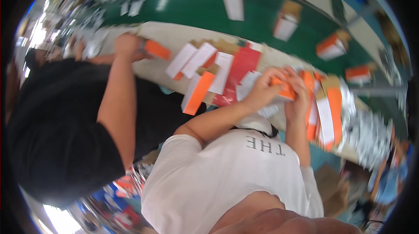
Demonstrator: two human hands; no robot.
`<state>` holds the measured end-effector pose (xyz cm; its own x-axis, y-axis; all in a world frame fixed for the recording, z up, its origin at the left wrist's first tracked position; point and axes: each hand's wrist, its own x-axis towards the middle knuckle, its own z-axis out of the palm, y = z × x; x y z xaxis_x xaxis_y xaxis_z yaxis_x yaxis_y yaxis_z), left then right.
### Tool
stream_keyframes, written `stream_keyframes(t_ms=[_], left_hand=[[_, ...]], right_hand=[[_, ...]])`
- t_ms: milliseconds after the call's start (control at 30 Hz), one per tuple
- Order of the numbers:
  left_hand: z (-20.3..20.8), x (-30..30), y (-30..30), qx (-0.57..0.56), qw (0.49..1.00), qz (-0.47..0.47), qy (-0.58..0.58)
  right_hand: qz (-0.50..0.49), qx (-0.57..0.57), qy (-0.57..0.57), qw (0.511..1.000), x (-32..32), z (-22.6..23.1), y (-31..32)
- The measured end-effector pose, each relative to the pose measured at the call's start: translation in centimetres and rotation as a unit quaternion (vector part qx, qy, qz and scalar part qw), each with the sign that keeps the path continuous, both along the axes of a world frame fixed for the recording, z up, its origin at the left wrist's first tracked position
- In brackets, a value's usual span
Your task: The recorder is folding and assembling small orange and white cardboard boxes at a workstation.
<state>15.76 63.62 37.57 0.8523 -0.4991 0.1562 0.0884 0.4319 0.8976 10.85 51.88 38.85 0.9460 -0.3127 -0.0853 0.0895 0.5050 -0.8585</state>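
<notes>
Both my hands are closed around a small orange-and-white carton point(283, 89) in front of my chest. My left hand point(261, 89) grips it from the left, and my right hand point(298, 95) wraps its other side, hiding part of it. Beneath and beside them lie pale papers or packets point(248, 83), blurred. A red sheet or folder point(241, 69) lies to the left of my hands. Further left are several white cartons with brown flaps, among them a white carton point(182, 60) and an orange-sided carton point(199, 93) nearer to me.
Stacked orange-and-white cartons point(328, 114) stand right of my hands, beside a heap of clear-wrapped packets point(365, 135). Beyond the bench, a green conveyor belt point(187, 11) carries several cartons point(286, 25). At left, a co-worker in black point(65, 120) reaches over the bench near an orange carton point(157, 49).
</notes>
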Motion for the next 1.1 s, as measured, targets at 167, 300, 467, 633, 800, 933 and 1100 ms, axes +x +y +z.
stream_keyframes(t_ms=[167,300,467,633,800,933,1100], left_hand=[[0.3,0.3,0.4,0.006,0.994,-0.105,0.02],[0.4,-0.9,-0.4,0.071,0.994,-0.084,0.02],[1.0,-2.0,-0.8,0.12,0.982,-0.144,0.009],[1.6,-1.0,0.2,0.219,0.884,-0.06,-0.409],[-1.3,7.7,2.3,0.076,0.991,0.104,0.045],[-4.6,9.7,6.6,0.044,0.934,0.028,0.353],[-13.7,7.5,10.0,0.032,0.927,-0.004,0.373]], right_hand=[[-0.036,-0.052,0.009,0.998,-1.0,1.1,1.0],[-0.022,-0.041,0.002,0.999,-1.9,-0.1,0.2],[-0.074,-0.06,0.003,0.995,-3.6,0.1,-0.1],[-0.021,0.026,-0.067,0.997,-3.5,0.2,0.1],[-0.008,-0.086,0.081,0.993,-5.4,-4.5,-2.4],[-0.018,-0.31,0.261,0.914,-7.2,-15.6,-3.3],[-0.133,-0.703,0.192,0.672,-3.6,-17.7,-3.7]])
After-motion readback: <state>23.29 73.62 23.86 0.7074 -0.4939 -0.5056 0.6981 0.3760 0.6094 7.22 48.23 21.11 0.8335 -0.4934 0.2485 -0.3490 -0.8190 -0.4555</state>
